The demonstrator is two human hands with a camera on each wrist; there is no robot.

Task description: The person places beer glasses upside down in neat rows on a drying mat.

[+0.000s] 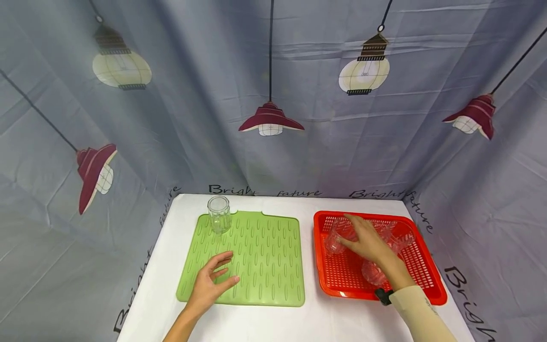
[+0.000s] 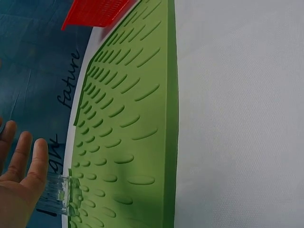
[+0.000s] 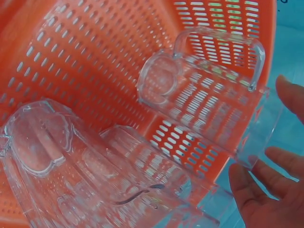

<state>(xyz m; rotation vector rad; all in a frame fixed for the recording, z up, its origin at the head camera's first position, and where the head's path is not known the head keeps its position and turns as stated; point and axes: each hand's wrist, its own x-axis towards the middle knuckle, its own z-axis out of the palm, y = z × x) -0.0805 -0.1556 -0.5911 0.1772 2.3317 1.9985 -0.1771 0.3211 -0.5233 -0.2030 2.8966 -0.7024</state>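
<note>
My left hand (image 1: 209,285) hovers over the front left of a green ridged drying mat (image 1: 265,256), fingers spread and holding nothing. One clear glass mug (image 1: 219,216) stands upright at the mat's back left corner; in the left wrist view the mug (image 2: 56,194) shows partly behind my fingers. Over a red plastic basket (image 1: 372,294) is my right hand (image 1: 367,242). In the right wrist view, its thumb and fingers sit loosely about the rim of a lying clear glass mug (image 3: 204,90) with a handle; firm contact is not visible.
More clear glassware lies in the basket, including a larger ribbed glass piece (image 3: 47,147) and another glass (image 3: 142,156) beside it. A white cloth (image 1: 290,325) covers the table. Grey-blue curtains (image 1: 273,161) printed with lamps hang behind and at both sides.
</note>
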